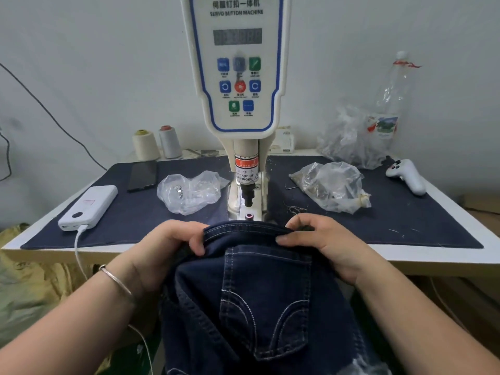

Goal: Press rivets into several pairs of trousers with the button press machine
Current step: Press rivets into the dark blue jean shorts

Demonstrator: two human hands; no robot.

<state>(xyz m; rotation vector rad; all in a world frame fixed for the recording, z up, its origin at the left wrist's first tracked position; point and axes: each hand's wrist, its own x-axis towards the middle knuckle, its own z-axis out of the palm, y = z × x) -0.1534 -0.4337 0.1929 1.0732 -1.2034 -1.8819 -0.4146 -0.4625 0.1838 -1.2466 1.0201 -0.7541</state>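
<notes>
Gripping dark denim trousers (259, 307) before the button press machine (238, 77).
Left hand (173, 247) and right hand (319, 242) each pinch the waistband, fingers curled over it.

White table (460, 255), dark mat (405, 226)

On your counter (460, 255), a white power bank (88, 206) with its cable (78, 247) lies at the left edge beside a dark phone (142, 175). Two thread cones (157, 144) stand behind them. Far right, a white controller (405, 175) rests near a clear plastic bottle (389, 104) against the wall.
</notes>
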